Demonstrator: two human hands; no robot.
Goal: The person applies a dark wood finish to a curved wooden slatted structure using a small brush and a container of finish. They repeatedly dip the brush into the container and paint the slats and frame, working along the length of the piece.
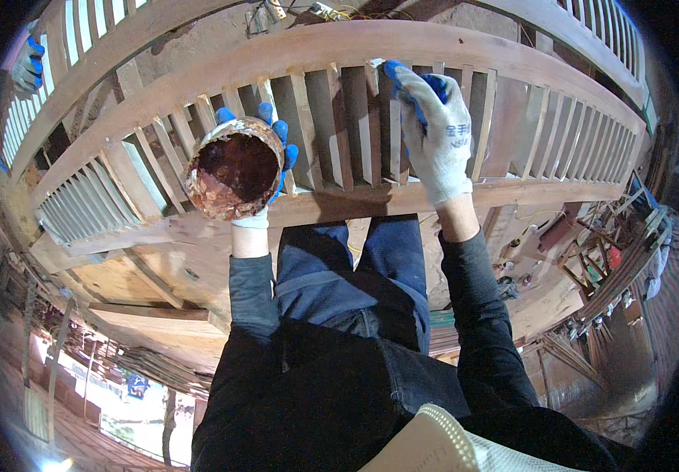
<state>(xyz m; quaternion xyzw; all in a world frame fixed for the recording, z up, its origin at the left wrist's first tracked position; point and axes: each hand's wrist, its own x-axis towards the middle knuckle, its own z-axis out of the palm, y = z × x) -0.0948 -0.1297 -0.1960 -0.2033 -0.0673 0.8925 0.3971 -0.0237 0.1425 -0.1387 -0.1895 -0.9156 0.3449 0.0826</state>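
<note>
My left hand (280, 149), in a white glove with blue fingertips, is wrapped round a round pot (195, 177). The pot is crusted with brown and whitish residue and is dark reddish-brown inside. My right hand (438, 130), gloved alike, reaches to the upper rail (316, 51) of a slatted wooden frame (339, 197). Its fingers are bent together by the top of a slat (371, 118). A small white bit (377, 62) shows at the fingertips; whatever the fingers hold is too small to name.
Another curved slatted frame (190, 17) stands beyond, with one more at the far right (544, 16). At the far left is another person's gloved hand (28, 71). Wooden boards (158, 287) lie behind on the left, and a pile of sticks (615, 275) on the right.
</note>
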